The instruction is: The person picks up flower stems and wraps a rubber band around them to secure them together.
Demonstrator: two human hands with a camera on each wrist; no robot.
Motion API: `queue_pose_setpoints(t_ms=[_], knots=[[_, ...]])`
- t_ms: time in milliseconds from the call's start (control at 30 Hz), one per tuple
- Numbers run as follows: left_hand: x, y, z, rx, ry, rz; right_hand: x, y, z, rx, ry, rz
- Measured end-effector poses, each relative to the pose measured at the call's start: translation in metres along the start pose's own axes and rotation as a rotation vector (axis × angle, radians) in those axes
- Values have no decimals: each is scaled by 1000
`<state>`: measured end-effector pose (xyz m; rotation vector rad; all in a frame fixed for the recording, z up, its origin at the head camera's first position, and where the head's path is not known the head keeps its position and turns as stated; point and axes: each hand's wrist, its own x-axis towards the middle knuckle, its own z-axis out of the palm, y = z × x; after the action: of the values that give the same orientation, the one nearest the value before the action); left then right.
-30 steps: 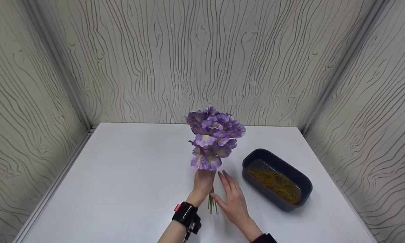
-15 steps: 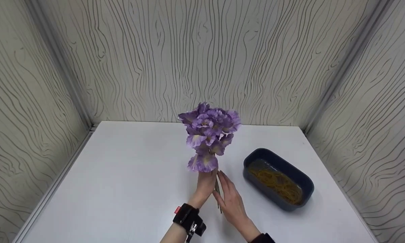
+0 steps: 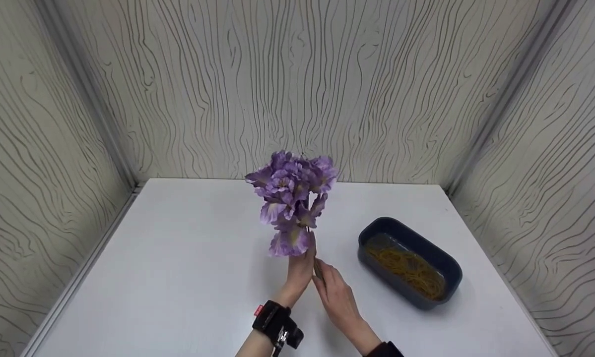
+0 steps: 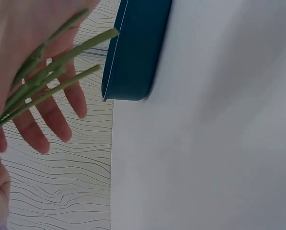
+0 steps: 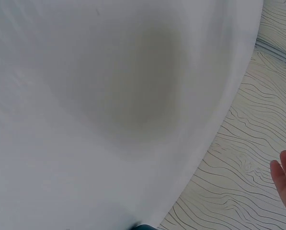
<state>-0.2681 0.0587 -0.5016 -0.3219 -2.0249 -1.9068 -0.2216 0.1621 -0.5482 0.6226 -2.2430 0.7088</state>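
White tabletop, left hand round flower stems, right hand straight-fingered alongside

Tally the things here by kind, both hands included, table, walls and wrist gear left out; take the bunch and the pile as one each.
Purple flower bunch: 1
Dark blue container: 1
Pile of yellowish strands: 1
Hands: 2 (left hand, right hand)
Total: 5

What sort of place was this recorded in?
Probably a recording booth: a white table closed in on three sides by wood-grain panels, with grey strips at the corners.
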Motion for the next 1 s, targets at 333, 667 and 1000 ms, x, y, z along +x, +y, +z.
queue_pose_setpoints(t_ms=[333, 667, 1000], knots=[[-6, 38, -11, -44, 22, -64, 3, -1, 0, 14, 10, -7], [-5, 30, -17, -238, -75, -124, 8, 0, -7, -14, 19, -24], [-4, 29, -26, -361, -178, -152, 16, 7, -18, -64, -1, -140]])
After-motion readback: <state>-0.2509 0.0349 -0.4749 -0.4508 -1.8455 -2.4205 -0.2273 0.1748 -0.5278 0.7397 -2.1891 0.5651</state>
